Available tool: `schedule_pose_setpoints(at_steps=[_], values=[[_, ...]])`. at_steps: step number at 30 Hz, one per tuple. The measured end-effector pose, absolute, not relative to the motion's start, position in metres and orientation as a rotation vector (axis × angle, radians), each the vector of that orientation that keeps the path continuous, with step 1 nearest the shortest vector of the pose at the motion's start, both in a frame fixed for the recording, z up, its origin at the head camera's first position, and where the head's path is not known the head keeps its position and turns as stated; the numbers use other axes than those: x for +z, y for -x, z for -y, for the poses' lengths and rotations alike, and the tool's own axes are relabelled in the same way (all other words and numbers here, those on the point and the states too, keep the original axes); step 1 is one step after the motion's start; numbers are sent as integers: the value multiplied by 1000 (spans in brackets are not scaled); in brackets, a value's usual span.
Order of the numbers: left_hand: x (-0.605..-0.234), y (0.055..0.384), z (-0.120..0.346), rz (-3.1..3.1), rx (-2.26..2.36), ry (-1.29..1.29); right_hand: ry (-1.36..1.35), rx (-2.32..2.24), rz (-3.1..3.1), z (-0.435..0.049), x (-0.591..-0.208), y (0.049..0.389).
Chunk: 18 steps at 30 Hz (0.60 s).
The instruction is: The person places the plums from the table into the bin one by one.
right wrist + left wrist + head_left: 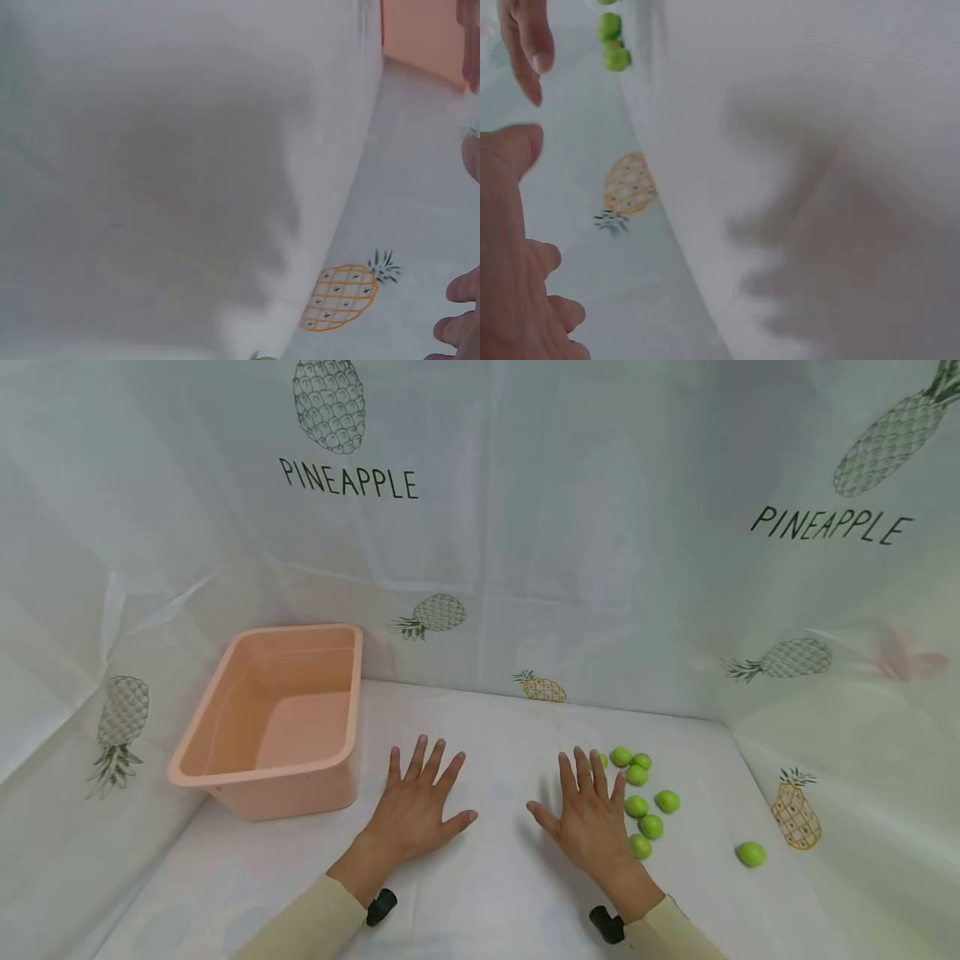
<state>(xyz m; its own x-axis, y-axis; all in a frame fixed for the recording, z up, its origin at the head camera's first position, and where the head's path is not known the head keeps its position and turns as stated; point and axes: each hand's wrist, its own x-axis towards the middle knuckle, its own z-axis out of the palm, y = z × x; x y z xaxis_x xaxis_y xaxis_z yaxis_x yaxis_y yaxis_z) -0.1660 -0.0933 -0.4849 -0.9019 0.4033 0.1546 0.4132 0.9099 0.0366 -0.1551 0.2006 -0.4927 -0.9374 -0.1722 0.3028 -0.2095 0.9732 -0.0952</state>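
Observation:
My left hand (413,812) is spread flat above the white surface, palm down, holding nothing. To its left stands a pink plastic basin (281,772), its visible inside bare. My right hand (594,823) is spread the same way, fingers straight, beside several green limes (651,826). The hand partly covers some of them. One lime (751,854) lies apart, farther right. In the left wrist view, the left hand (517,262) casts a shadow on the surface, and a few limes (610,27) show at the top. The right wrist view catches fingertips of the right hand (466,322).
A white sheet (600,568) printed with pineapples rises as a wall behind and at both sides. The white tabletop (495,877) lies under both hands. Black straps or devices (381,907) sit at the wrists, by the light sleeves (307,922).

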Motion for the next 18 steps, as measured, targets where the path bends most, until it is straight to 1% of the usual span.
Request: schedule_pose_setpoints(at_steps=[5,10,14,18], values=[[-459,163,101,2852,-92,689,-349,227,2769,-189,-479,162],[-415,164,124,2793,-140,648,-442,206,2742,-164,-455,172],[-381,170,163,2804,-212,544,-557,182,2725,-133,-437,177],[-362,178,227,2856,-260,412,-691,185,2737,-95,-425,181]])
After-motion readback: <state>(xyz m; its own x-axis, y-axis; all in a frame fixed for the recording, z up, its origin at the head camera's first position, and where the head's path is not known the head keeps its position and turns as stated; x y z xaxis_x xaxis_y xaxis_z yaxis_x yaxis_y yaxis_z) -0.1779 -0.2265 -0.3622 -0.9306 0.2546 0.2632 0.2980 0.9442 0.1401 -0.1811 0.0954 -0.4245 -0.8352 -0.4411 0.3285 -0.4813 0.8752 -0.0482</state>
